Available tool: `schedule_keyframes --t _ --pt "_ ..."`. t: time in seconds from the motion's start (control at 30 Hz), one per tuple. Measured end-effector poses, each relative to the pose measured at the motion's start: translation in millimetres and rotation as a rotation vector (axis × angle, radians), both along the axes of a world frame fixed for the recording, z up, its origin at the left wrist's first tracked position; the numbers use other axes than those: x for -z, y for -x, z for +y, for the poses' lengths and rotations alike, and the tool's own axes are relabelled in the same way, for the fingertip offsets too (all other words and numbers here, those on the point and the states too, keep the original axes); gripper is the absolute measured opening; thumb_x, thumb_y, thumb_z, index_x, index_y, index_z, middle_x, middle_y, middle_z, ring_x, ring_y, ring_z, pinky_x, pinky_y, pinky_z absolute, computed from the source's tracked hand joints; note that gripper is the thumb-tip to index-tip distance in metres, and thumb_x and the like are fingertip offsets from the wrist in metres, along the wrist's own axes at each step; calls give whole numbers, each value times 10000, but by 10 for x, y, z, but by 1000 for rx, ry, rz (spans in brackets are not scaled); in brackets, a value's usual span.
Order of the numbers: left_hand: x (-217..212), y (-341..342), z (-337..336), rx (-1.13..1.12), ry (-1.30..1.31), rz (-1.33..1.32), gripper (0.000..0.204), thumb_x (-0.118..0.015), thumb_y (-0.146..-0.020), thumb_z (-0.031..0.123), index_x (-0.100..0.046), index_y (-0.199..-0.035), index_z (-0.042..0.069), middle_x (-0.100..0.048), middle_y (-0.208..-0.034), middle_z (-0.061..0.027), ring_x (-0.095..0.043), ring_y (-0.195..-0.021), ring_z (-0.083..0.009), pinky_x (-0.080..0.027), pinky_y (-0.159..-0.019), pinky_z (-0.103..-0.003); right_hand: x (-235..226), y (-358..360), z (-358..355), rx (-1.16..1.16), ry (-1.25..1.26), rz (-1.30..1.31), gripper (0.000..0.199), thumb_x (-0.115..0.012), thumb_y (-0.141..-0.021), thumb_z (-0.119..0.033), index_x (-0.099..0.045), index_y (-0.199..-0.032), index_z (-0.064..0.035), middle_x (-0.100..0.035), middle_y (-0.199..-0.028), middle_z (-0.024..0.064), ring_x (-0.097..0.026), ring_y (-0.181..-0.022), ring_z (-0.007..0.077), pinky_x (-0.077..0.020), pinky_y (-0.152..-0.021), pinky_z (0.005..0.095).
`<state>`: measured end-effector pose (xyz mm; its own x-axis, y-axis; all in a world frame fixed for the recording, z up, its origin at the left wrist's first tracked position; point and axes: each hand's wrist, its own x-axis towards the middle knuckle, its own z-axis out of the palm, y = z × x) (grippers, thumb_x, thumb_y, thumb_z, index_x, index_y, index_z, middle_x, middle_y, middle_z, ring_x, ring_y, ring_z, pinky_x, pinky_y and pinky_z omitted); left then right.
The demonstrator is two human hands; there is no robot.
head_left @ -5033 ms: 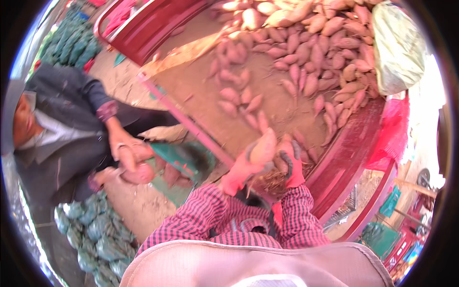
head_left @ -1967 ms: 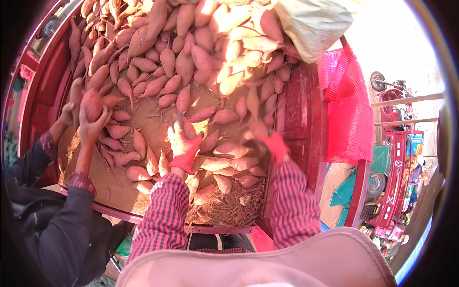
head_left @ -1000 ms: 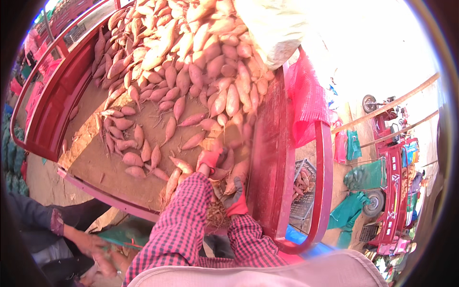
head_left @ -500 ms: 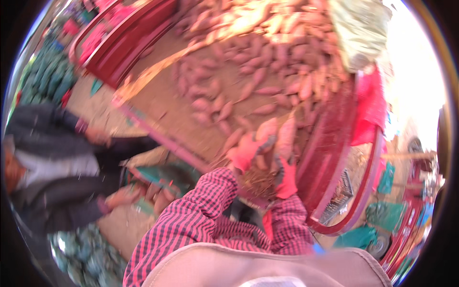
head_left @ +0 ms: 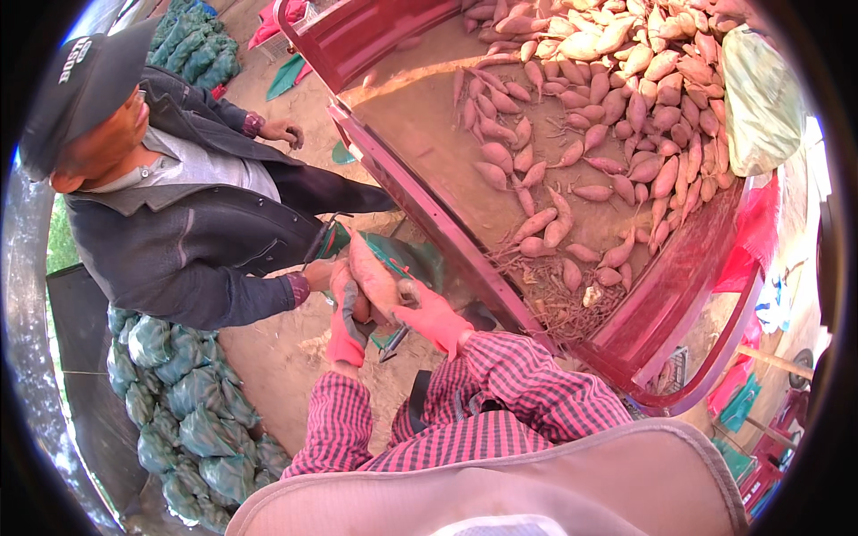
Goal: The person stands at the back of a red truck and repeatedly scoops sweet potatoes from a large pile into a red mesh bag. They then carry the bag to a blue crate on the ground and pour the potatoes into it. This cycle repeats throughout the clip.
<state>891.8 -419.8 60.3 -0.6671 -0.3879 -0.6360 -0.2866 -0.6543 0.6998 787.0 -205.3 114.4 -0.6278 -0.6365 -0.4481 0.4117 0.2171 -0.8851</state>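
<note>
My left hand (head_left: 345, 323) and my right hand (head_left: 434, 316), both in red gloves, are shut on a bunch of pink sweet potatoes (head_left: 373, 280) held over a green net bag (head_left: 413, 259). A person in a dark jacket (head_left: 192, 228) and cap bends at my left, one hand (head_left: 319, 273) touching the bag beside my left hand. More sweet potatoes (head_left: 608, 98) lie heaped on the bed of a red cart (head_left: 679, 295) to my right. My sleeves are red-checked.
Filled green net sacks (head_left: 183, 402) are stacked on the ground at lower left, and others (head_left: 192, 45) at upper left. A pale sack (head_left: 760, 98) lies on the heap at the cart's far right. Bare earth (head_left: 277, 353) lies below my hands.
My hands left the cart bed carrying sweet potatoes and swung left and down over the green bag. My view turned from the heap to the person beside the cart.
</note>
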Motion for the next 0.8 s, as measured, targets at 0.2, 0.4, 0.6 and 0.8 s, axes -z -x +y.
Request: schedule_keyframes --t 0.2,0.4,0.6,0.8 --pt "949 -49 -359 199 524 -433 688 -744 -924 380 -481 -1461 41 -531 -1403 -134 -586 -1178 -293 -542 -935 -414 458 -49 787 30 -123 -4 576 -746 -923 -277 -557 -1381 18 -656 -1319 167 -635 -1223 254 -501 -1047 372" --pt "525 1061 820 594 1377 -453 752 -735 -894 340 -450 -1486 -27 -402 -1535 -278 -417 -1401 -435 -371 -1156 -485 1008 238 1715 517 -289 -236 557 -735 -914 -372 -631 -1296 20 -726 -1178 174 -693 -1100 254 -520 -981 377" --pt "499 2845 1785 1062 1471 -62 795 -752 -868 381 -450 -1501 7 -397 -1531 -294 -389 -1416 -454 -334 -1181 -501 1270 807 2312 882 -444 -25 373 -740 -932 -270 -661 -1184 -7 -735 -1048 139 -684 -939 217 -544 -876 368" --pt "1003 4010 1781 698 1358 -59 936 -747 -864 496 -389 -1511 -77 -369 -1545 -328 -371 -1436 -457 -303 -1209 -479 1663 1654 2733 981 -540 46 387 -746 -908 -270 -635 -1169 -8 -715 -1001 140 -680 -909 223 -553 -843 375"
